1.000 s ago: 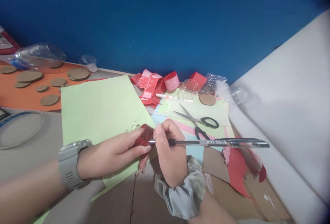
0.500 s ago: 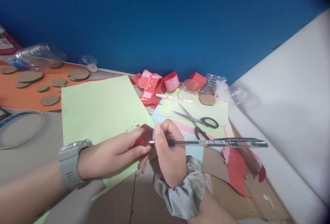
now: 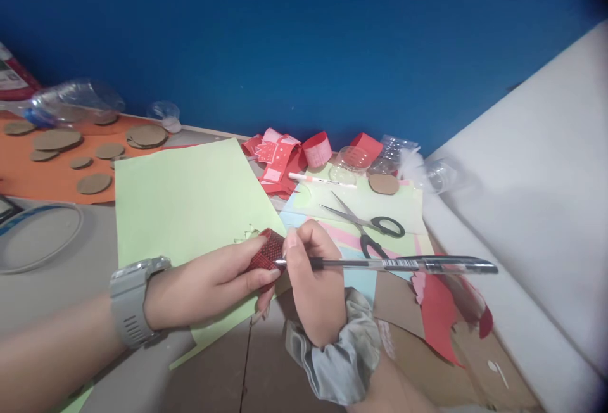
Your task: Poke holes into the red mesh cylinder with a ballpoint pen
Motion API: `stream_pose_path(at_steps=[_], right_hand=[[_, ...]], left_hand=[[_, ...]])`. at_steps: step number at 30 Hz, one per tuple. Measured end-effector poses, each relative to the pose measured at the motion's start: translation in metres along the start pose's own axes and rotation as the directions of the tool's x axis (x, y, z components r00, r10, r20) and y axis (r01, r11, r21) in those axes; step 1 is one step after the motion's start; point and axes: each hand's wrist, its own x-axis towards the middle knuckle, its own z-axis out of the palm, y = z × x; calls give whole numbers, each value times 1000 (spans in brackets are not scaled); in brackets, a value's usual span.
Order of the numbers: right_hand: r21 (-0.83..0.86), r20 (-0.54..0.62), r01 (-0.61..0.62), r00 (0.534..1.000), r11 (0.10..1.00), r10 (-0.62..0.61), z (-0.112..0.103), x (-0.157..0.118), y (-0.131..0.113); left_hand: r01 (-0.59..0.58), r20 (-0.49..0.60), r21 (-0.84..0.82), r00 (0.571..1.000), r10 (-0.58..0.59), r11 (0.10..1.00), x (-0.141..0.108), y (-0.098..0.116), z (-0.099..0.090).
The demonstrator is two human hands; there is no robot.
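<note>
Bracing close, likely for control
Pinching red piece (image 3: 272,246) in left grip (image 3: 204,286); holding pen (image 3: 399,265) near its tip in right grip (image 3: 317,292).

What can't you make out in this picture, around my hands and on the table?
All in the head view:
- Lower part of the dark red patterned piece: hidden by the left hand.
- Whether the pen touches that piece: too small to tell.
- Print on the white marker: too small.
- Red container: cut off by the left edge, label blurred.
- Dark object: cut off by the left edge.
</note>
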Motion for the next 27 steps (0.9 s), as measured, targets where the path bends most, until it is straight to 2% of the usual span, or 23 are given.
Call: stream_pose_path(at_steps=[10,17,27], right_hand=[[-7,-22,8,1000,1000,-8,2,3,1],[31,46,-53,998,998,52,-1,-1,1],[61,27,-46,999,997,45,1,1,-1]], left_hand=[[11,11,3,1000,-11,1000,0,0,0],[2,-1,13,1000,-2,1000,1,-1,-1],[12,11,-3,1000,-12,1000,0,3,1]])
